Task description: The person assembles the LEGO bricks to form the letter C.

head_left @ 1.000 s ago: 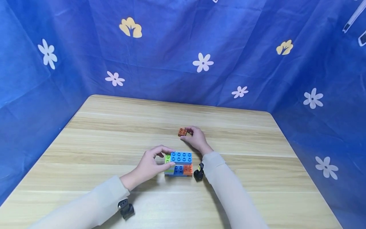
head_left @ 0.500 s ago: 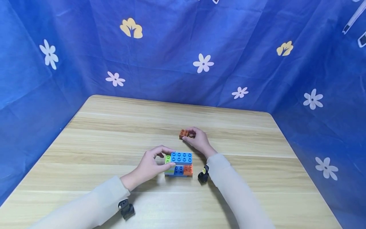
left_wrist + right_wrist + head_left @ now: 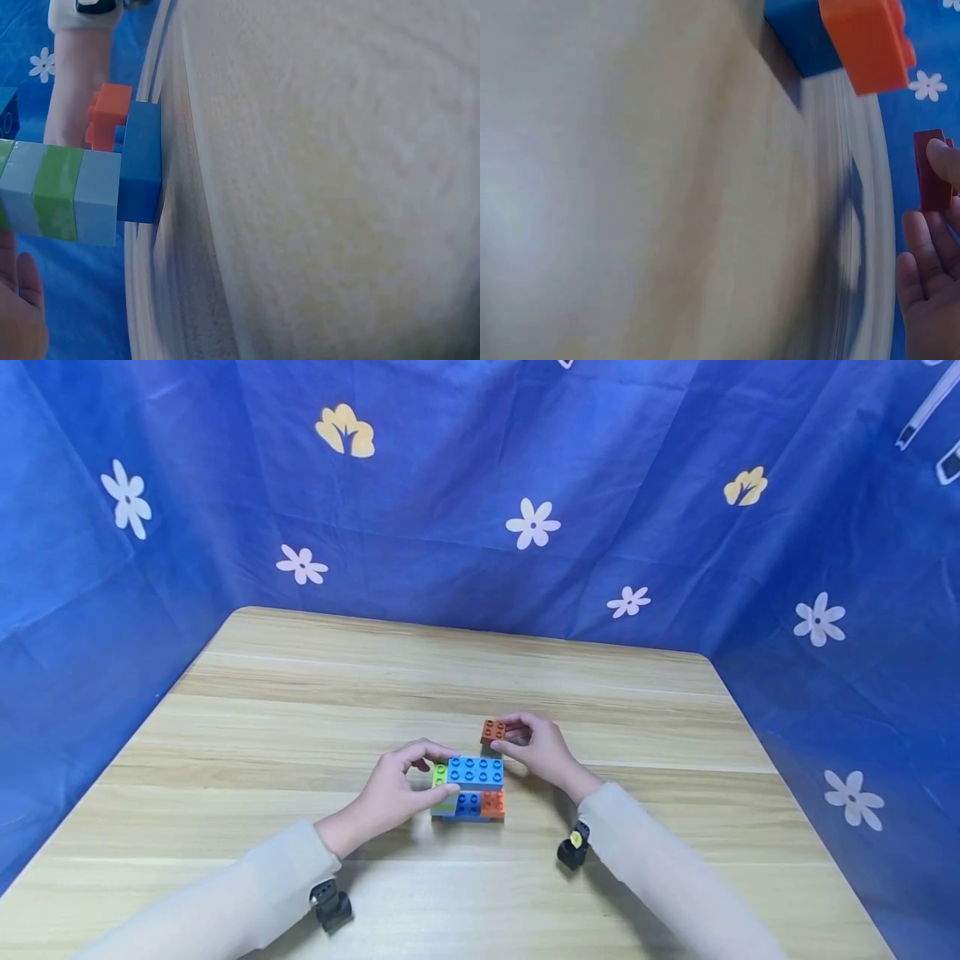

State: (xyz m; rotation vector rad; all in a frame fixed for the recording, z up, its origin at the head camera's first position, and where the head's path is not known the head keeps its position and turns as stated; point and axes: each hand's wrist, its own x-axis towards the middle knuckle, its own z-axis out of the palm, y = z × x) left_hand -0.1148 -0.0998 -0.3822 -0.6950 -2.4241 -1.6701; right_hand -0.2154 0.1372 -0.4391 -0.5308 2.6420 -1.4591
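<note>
In the middle of the table stands a small toy-brick structure. A light blue brick [image 3: 476, 772] lies across its top, beside a lime green brick [image 3: 440, 771]. Below are a darker blue brick [image 3: 140, 161] and an orange brick [image 3: 492, 803]. My left hand [image 3: 401, 785] grips the structure's upper left, thumb in front and fingers behind. In the left wrist view the left side shows as a column of light blue and green bricks [image 3: 58, 191]. Just behind the structure, my right hand [image 3: 543, 747] pinches a reddish-brown four-stud brick [image 3: 492, 730] between thumb and fingers, studs up.
The wood-grain table [image 3: 315, 668] spreads around the structure on every side. Blue flower-patterned cloth [image 3: 450, 485] hangs behind the table and along both sides. Black wrist devices sit on the left sleeve [image 3: 247, 885] and right sleeve [image 3: 660, 868].
My right hand has drawn the reddish-brown brick nearer and slightly right, toward the structure, and its forearm has swung right. The left hand and structure have stayed put.
</note>
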